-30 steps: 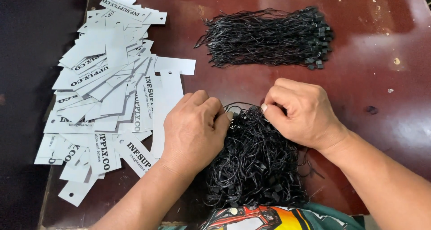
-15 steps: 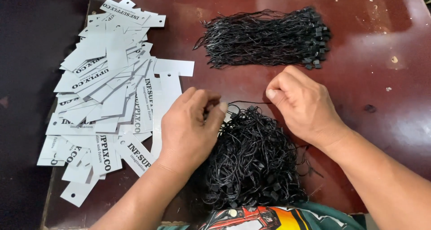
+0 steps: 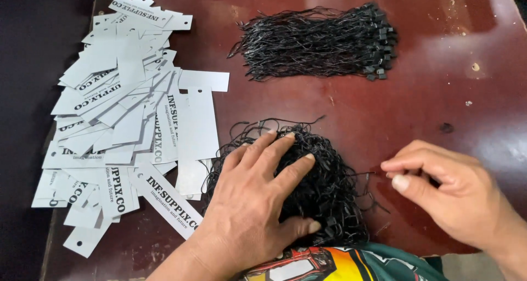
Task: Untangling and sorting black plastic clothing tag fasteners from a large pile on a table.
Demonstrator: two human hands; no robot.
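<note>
Moved apart since the earlier frames: right hand (image 3: 458, 196) now drawn off to the right of the near tangle of black strings (image 3: 307, 185), no longer meeting the left over it; left hand (image 3: 258, 201) now spread flat on top of that tangle. Left fingers (image 3: 274, 152) splayed and pressing down on the strings, palm down, thumb against the near edge of the pile, grasping nothing. Right fingers curled, thumb and forefinger pinched together; a thin black strand seems to run from the pile toward the pinch, though too fine to tell for sure. Near tangle lying on the dark red table (image 3: 439, 100) at its near edge, just in front of the body. Farther back, well apart, a second bundle of black strings (image 3: 315, 42) laid out straight, small black clasps gathered at its right end. To the left, a loose heap of white card tags (image 3: 121, 122) with punched holes and dark print, overlapping, its right edge just beside the near tangle. At the bottom edge, a bright printed shirt (image 3: 329, 264).
</note>
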